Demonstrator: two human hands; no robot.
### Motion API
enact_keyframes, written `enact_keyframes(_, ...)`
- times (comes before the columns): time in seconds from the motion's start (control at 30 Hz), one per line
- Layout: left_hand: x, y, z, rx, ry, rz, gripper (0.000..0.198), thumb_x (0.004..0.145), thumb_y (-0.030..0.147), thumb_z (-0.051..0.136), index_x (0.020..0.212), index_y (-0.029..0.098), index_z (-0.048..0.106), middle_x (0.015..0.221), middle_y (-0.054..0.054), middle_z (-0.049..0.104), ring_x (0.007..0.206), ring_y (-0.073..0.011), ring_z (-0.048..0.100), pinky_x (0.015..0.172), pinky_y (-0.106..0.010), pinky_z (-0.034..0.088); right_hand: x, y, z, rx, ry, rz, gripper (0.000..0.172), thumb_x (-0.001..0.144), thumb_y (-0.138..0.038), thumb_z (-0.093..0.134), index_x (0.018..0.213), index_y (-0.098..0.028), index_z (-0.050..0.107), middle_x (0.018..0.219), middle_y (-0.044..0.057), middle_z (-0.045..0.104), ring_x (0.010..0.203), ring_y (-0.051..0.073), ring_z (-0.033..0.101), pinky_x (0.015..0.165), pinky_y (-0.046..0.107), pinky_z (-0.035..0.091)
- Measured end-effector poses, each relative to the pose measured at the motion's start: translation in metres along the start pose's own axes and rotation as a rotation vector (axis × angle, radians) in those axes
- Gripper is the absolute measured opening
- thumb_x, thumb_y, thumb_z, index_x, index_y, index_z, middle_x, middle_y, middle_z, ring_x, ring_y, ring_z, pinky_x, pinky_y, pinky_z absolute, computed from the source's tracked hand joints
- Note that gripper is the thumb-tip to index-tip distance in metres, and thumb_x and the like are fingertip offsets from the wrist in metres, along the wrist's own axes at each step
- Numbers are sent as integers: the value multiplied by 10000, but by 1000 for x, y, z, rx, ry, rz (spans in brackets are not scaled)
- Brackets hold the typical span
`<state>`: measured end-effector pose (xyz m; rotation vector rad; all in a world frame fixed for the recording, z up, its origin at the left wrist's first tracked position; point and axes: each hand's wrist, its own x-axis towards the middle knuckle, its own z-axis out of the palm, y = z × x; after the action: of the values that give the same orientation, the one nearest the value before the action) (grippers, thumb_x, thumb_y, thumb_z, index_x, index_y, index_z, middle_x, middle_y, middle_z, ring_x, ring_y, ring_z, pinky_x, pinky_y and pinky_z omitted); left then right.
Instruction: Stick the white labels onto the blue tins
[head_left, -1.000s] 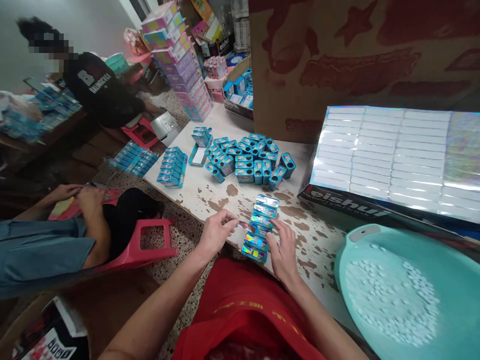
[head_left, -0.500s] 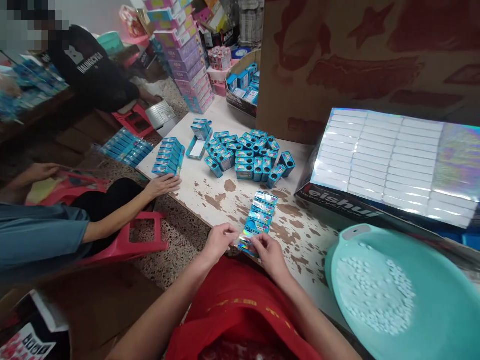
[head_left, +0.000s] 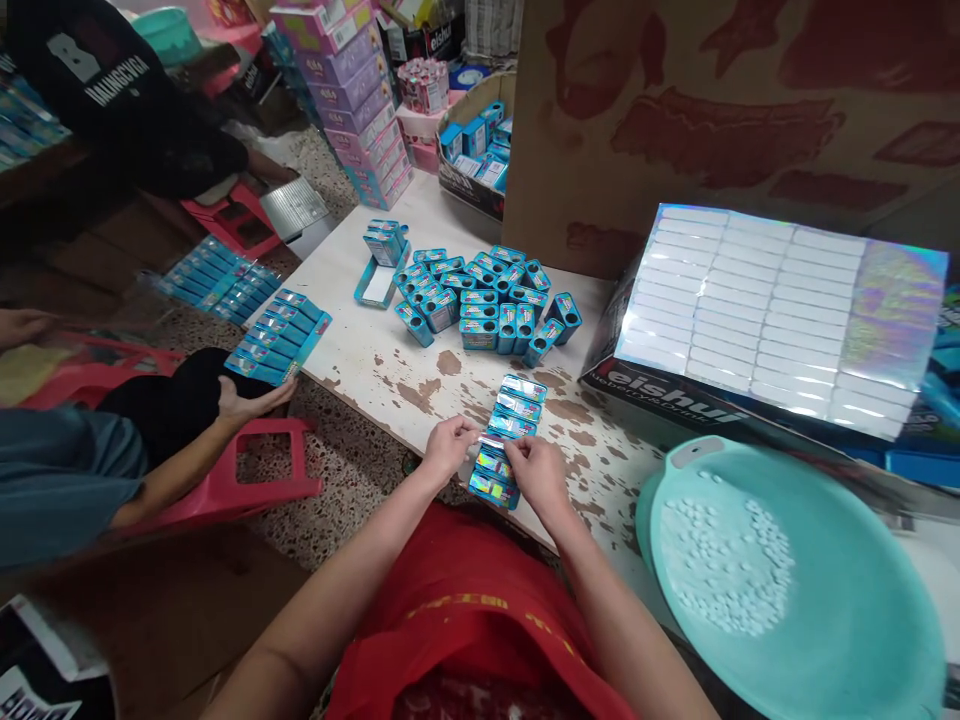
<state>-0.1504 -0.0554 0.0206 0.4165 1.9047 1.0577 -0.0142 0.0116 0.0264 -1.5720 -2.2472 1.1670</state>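
A row of small blue boxes point(head_left: 517, 407) lies on the table in front of me, running away from my body. The nearest boxes in it carry shiny rainbow seals point(head_left: 493, 489). My left hand point(head_left: 450, 448) is closed in a pinch at the row's left side. From the right, my right hand point(head_left: 538, 474) bends over the row with thumb and finger pinched together. Between the two sets of fingertips a thin shiny sticker point(head_left: 491, 440) lies across one box. Its ends are hidden by my fingers.
Several loose blue boxes with round holes point(head_left: 480, 310) stand farther back beside a blue tray point(head_left: 375, 285). A sheet of white stickers point(head_left: 742, 300) rests on a carton at right. A turquoise basin point(head_left: 847, 560) holds white pellets. At left, a co-worker's hand point(head_left: 251, 398) supports a block of blue boxes point(head_left: 277, 338).
My hands have moved slightly up the row, and another nearby box now shows a shiny seal. The co-worker's block of boxes has moved left, off the table edge. The view has shifted slightly.
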Motion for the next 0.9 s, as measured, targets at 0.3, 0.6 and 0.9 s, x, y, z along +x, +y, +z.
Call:
enact_keyframes(0.3, 12, -6, 15, -97, -13, -76, 44, 664, 184, 560, 675, 148, 584, 617, 22, 563, 560, -92, 513, 444, -165, 418, 7, -2, -3, -188, -16, 97, 210, 773, -259, 566, 578, -193, 609, 592, 28, 643, 558, 155, 551, 529, 247, 279)
enact_keyframes(0.6, 20, -17, 15, -159, -107, -107, 91, 677, 226, 612, 728, 152, 603, 644, 15, 571, 592, -115, 555, 525, -211, 451, 8, 2, -3, -140, -5, 106, 209, 733, -278, 558, 539, -205, 537, 522, -14, 569, 502, 129, 481, 506, 237, 255)
enact_keyframes(0.9, 21, -46, 0, 94, 124, 94, 305, 804, 229, 558, 1098, 158, 599, 1046, -100, 663, 1032, -224, 595, 882, -332, 462, -1, 36, 7, 397, 337, 190, 499, 704, -549, 575, 994, -143, 557, 838, 67, 636, 738, 189, 591, 641, 283, 455)
